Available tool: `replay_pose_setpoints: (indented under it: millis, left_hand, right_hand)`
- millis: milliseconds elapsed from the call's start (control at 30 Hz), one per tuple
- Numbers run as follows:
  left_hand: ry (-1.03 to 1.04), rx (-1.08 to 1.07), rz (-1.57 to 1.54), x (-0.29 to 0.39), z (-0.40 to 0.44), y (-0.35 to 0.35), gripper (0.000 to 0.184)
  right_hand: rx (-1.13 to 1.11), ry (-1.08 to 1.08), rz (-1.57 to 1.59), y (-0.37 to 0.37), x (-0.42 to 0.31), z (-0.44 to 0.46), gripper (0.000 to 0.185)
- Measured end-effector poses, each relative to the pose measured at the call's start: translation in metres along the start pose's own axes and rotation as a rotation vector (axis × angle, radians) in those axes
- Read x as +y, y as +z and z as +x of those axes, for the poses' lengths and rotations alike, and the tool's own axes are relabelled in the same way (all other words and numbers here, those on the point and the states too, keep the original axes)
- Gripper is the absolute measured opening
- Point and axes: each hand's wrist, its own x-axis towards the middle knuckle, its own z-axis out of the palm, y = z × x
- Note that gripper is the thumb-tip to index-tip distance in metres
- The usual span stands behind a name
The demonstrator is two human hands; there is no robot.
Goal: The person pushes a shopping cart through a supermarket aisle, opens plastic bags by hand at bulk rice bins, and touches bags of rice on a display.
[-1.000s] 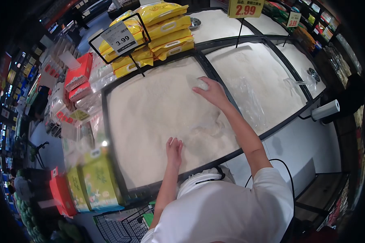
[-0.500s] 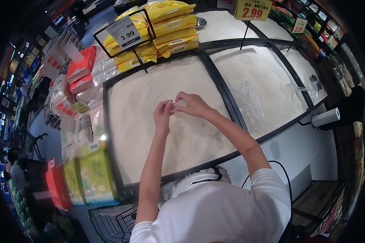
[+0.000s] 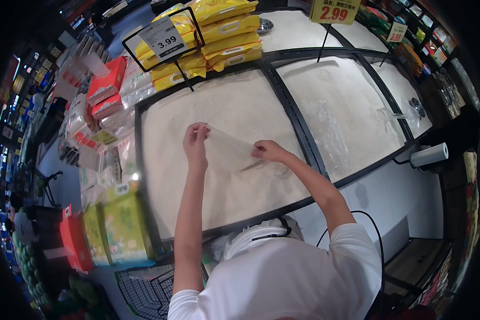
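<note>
left grip [image 3: 196, 148] and right grip [image 3: 271, 151] have parted — clear plastic [image 3: 228, 151] now stretched between.

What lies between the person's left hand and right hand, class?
In the head view, a thin see-through plastic sheet spans from the left hand to the right hand, above pale grain.

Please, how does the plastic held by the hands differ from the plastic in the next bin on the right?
The held plastic is spread between the left hand and right hand; the other plastic touches no hand. The held plastic is above the pale grain, while the other plastic lies on grain. The held plastic looks smoother; the other plastic is wrinkled. Both are see-through.
</note>
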Motion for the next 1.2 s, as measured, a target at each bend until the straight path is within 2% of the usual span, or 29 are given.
replay_pose_setpoints:
  millis: [67, 167, 367, 467, 567, 767, 900, 1000, 1100, 1200]
  left_hand:
    - [0.016, 0.017, -0.008, 0.005, 0.003, -0.005, 0.019]
    - [0.052, 0.062, -0.072, 0.007, 0.014, -0.012, 0.019]
    - [0.121, 0.126, -0.071, 0.033, 0.033, -0.028, 0.019]
    - [0.151, 0.121, -0.072, 0.039, 0.041, -0.035, 0.02]
    - [0.158, 0.119, -0.064, 0.041, 0.042, -0.037, 0.02]
    - [0.211, 0.14, -0.086, 0.049, 0.045, -0.046, 0.02]
    - [0.248, 0.174, -0.031, 0.057, 0.038, -0.047, 0.019]
    - [0.266, 0.16, 0.008, 0.061, 0.038, -0.044, 0.015]
    - [0.287, 0.178, 0.058, 0.068, 0.029, -0.042, 0.013]
    - [0.319, 0.186, 0.078, 0.066, 0.026, -0.042, 0.013]
  right_hand:
    - [0.118, -0.056, 0.048, -0.004, 0.008, 0.002, 0.028]
    - [0.097, 0.074, 0.287, -0.035, -0.026, -0.002, 0.023]
    - [0.331, -0.087, 0.22, -0.093, -0.073, -0.003, 0.016]
    - [0.392, -0.148, 0.103, -0.118, -0.097, -0.004, 0.015]
    - [0.512, -0.366, -0.299, -0.128, -0.094, 0.005, 0.02]
    - [0.552, -0.386, -0.248, -0.144, -0.13, 0.001, 0.019]
    - [0.595, -0.508, -0.229, -0.151, -0.133, 0.01, 0.02]
    - [0.656, -0.47, -0.21, -0.154, -0.144, 0.008, 0.015]
    - [0.628, -0.387, -0.049, -0.156, -0.148, 0.0, 0.015]
    - [0.597, -0.392, -0.081, -0.154, -0.152, -0.008, 0.014]
